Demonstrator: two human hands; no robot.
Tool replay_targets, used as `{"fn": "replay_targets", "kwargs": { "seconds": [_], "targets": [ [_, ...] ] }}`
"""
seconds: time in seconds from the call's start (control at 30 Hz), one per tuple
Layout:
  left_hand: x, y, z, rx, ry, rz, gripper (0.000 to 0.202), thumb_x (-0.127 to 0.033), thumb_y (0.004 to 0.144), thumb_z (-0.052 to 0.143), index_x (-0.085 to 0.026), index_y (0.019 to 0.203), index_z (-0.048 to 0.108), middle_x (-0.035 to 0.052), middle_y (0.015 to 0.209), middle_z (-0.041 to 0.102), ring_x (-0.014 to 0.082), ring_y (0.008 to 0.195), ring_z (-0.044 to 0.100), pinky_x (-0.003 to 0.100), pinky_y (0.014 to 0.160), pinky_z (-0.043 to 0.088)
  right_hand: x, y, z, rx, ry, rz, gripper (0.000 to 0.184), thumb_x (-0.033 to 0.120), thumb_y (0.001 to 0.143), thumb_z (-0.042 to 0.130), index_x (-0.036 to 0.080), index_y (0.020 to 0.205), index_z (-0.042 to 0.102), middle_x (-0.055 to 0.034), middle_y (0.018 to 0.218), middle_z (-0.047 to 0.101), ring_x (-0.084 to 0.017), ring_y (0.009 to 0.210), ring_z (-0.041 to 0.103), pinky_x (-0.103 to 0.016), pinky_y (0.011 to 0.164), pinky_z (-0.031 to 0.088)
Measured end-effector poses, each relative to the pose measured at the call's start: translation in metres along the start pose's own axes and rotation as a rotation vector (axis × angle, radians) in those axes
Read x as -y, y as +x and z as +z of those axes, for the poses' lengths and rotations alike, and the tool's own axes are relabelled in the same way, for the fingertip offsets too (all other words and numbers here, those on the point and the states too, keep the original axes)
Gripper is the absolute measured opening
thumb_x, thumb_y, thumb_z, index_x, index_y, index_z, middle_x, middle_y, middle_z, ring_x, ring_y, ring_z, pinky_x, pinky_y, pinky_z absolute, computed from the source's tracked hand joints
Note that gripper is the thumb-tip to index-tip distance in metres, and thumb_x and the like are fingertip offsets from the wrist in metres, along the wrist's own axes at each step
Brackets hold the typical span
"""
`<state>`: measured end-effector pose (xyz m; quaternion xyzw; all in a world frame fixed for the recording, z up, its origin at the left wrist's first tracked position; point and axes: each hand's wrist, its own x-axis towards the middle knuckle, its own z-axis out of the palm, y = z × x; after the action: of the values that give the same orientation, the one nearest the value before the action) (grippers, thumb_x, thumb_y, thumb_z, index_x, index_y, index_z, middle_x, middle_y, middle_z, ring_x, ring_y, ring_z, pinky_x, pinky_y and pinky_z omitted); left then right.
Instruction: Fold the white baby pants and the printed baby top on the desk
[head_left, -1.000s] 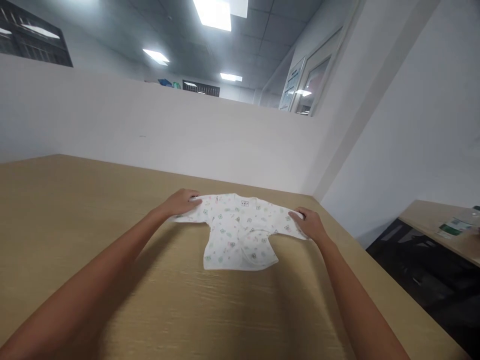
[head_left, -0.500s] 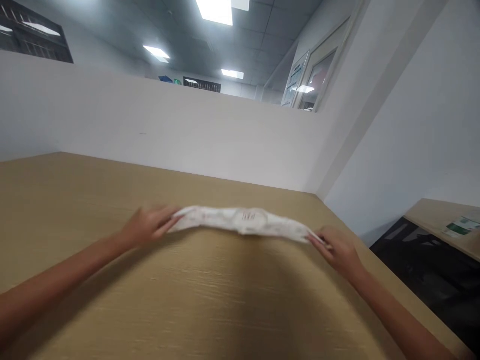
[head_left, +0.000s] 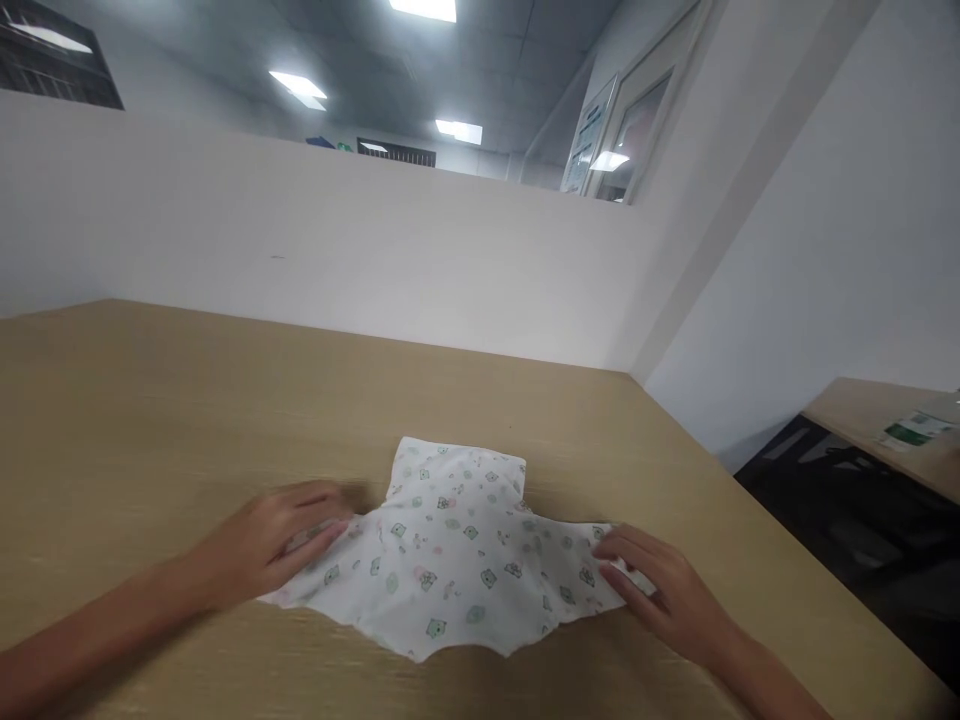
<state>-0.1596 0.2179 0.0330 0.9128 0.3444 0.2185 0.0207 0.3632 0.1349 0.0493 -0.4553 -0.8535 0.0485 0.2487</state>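
Note:
A small white baby shirt (head_left: 457, 560), printed with green bears and leaves and pink spots, lies spread on the tabletop. Its sleeves reach out to both sides, and its curved neck edge faces me. My left hand (head_left: 289, 540) rests over the left sleeve end, thumb and fingers apart with cloth showing between them. At the opposite sleeve end, my right hand (head_left: 660, 590) has its fingertips on the cloth, also with a gap between thumb and fingers. A little motion blur covers both hands.
The wooden tabletop (head_left: 225, 400) runs back to a low white partition (head_left: 375, 260). To the right stand a white wall (head_left: 817, 250) and a lower wooden surface (head_left: 847, 410) bearing a green-and-white packet (head_left: 915, 430), with a dark space below.
The shirt came down from being stretched between both hands and now lies flat, nearer to me. My hands have lowered with it and their grip has loosened.

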Motion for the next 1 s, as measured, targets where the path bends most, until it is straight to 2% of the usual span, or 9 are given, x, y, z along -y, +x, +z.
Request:
{"fn": "replay_targets", "kwargs": {
  "seconds": [0.1, 0.2, 0.3, 0.37, 0.57, 0.7, 0.83, 0.93, 1.0],
  "targets": [
    [-0.007, 0.042, 0.020, 0.096, -0.083, -0.081, 0.045, -0.045, 0.106, 0.041, -0.032, 0.147, 0.056, 0.0040, 0.148, 0.055, 0.0252, 0.131, 0.056, 0.038, 0.110, 0.049, 0.006, 0.044, 0.025, 0.008, 0.008, 0.042, 0.036, 0.040, 0.107, 0.045, 0.028, 0.135, 0.063, -0.0086, 0.135, 0.061, -0.024, 0.120, 0.060, -0.040, 0.100, 0.054],
    [-0.008, 0.077, 0.050, 0.125, -0.113, -0.134, 0.057, -0.053, 0.108, 0.034, -0.027, 0.157, 0.044, 0.0058, 0.158, 0.044, 0.0280, 0.143, 0.045, 0.043, 0.119, 0.038, 0.000, 0.084, 0.055, 0.071, 0.029, 0.053, 0.048, 0.046, 0.108, 0.038, 0.025, 0.149, 0.054, -0.0074, 0.150, 0.050, -0.027, 0.137, 0.049, -0.045, 0.116, 0.044],
    [0.000, 0.102, 0.073, 0.151, -0.065, -0.112, 0.062, -0.056, 0.108, 0.029, -0.024, 0.158, 0.042, 0.0053, 0.161, 0.040, 0.0274, 0.146, 0.040, 0.044, 0.123, 0.030, -0.018, 0.109, 0.076, 0.110, 0.004, 0.092, 0.053, 0.049, 0.109, 0.033, 0.020, 0.146, 0.057, -0.0072, 0.149, 0.051, -0.029, 0.137, 0.049, -0.047, 0.120, 0.038],
    [0.010, 0.114, 0.083, 0.155, -0.032, -0.098, 0.063, -0.057, 0.107, 0.030, -0.022, 0.158, 0.043, 0.0058, 0.161, 0.039, 0.0273, 0.148, 0.037, 0.043, 0.124, 0.027, -0.035, 0.119, 0.084, 0.078, -0.023, 0.109, 0.054, 0.048, 0.108, 0.032, 0.018, 0.145, 0.059, -0.0078, 0.149, 0.052, -0.029, 0.138, 0.048, -0.049, 0.121, 0.036],
    [0.034, 0.141, 0.094, 0.142, -0.005, -0.112, 0.067, -0.060, 0.106, 0.027, -0.023, 0.162, 0.036, 0.0063, 0.164, 0.033, 0.0261, 0.153, 0.029, 0.044, 0.127, 0.017, -0.073, 0.140, 0.087, 0.052, -0.056, 0.138, 0.058, 0.047, 0.107, 0.031, 0.015, 0.150, 0.053, -0.0102, 0.155, 0.044, -0.027, 0.145, 0.041, -0.049, 0.125, 0.030],
    [0.035, 0.136, 0.080, 0.114, -0.022, -0.187, 0.068, -0.060, 0.107, 0.021, -0.021, 0.161, 0.036, 0.0065, 0.165, 0.031, 0.0261, 0.153, 0.028, 0.044, 0.126, 0.019, -0.078, 0.131, 0.081, -0.018, -0.069, 0.194, 0.060, 0.051, 0.108, 0.030, 0.016, 0.152, 0.051, -0.0093, 0.157, 0.041, -0.026, 0.147, 0.037, -0.047, 0.126, 0.027],
    [0.047, 0.097, 0.066, 0.075, -0.015, -0.235, 0.065, -0.061, 0.107, 0.024, -0.029, 0.162, 0.034, 0.0024, 0.165, 0.032, 0.0236, 0.153, 0.029, 0.042, 0.126, 0.020, -0.090, 0.095, 0.072, -0.110, -0.110, 0.311, 0.053, 0.051, 0.106, 0.036, 0.021, 0.143, 0.060, -0.0083, 0.151, 0.049, -0.028, 0.143, 0.041, -0.050, 0.122, 0.031],
    [0.063, 0.070, 0.068, 0.044, 0.069, -0.277, 0.062, -0.058, 0.106, 0.026, -0.028, 0.159, 0.041, 0.0039, 0.163, 0.037, 0.0247, 0.152, 0.030, 0.046, 0.126, 0.017, -0.100, 0.072, 0.065, -0.134, -0.160, 0.386, 0.047, 0.048, 0.104, 0.040, 0.021, 0.130, 0.068, -0.0101, 0.144, 0.055, -0.029, 0.138, 0.045, -0.051, 0.117, 0.034],
    [0.073, 0.063, 0.071, 0.007, 0.128, -0.308, 0.060, -0.056, 0.106, 0.029, -0.028, 0.155, 0.047, 0.0051, 0.161, 0.040, 0.0266, 0.152, 0.031, 0.050, 0.126, 0.015, -0.104, 0.063, 0.061, -0.148, -0.190, 0.415, 0.044, 0.047, 0.102, 0.041, 0.021, 0.121, 0.071, -0.0106, 0.139, 0.059, -0.029, 0.133, 0.048, -0.051, 0.115, 0.035]
  ]
}}
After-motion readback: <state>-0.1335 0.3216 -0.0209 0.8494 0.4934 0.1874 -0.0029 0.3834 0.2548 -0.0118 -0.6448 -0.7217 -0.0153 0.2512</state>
